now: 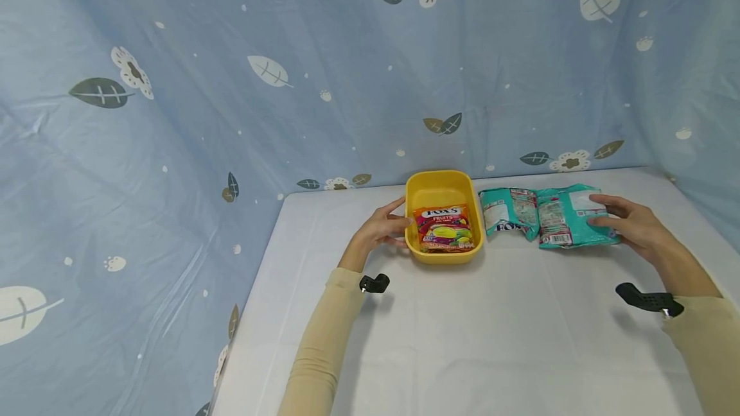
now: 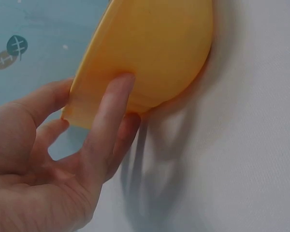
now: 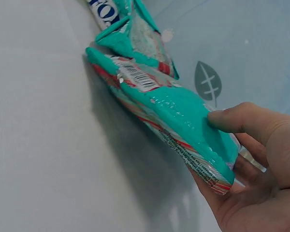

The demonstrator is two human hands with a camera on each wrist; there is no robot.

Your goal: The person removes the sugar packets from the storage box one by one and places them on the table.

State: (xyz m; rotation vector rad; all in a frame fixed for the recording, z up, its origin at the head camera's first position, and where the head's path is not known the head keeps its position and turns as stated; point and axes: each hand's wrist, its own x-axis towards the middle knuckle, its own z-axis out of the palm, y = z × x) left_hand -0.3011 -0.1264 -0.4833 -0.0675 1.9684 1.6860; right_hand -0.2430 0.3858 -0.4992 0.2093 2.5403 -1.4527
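A yellow plastic tub [image 1: 444, 260] stands at the back of the table, a red and orange Fox's Fruits candy bag [image 1: 444, 230] lying inside it. My left hand [image 1: 381, 226] grips the tub's left side, thumb at the rim and fingers against the outer wall, as the left wrist view also shows. To the tub's right lies a smaller teal Fox's bag [image 1: 510, 210]. Beside it is a larger teal candy bag [image 3: 179, 118], held at its right end by my right hand [image 1: 633, 226]. In the right wrist view, the thumb presses its top and the fingers reach underneath.
White cloth covers the table [image 1: 491, 339]. Behind and to the left hangs a blue curtain [image 1: 324, 82] printed with leaves and flowers, its lower part close behind the tub and bags. Black camera mounts [image 1: 649, 298] sit on both wrists.
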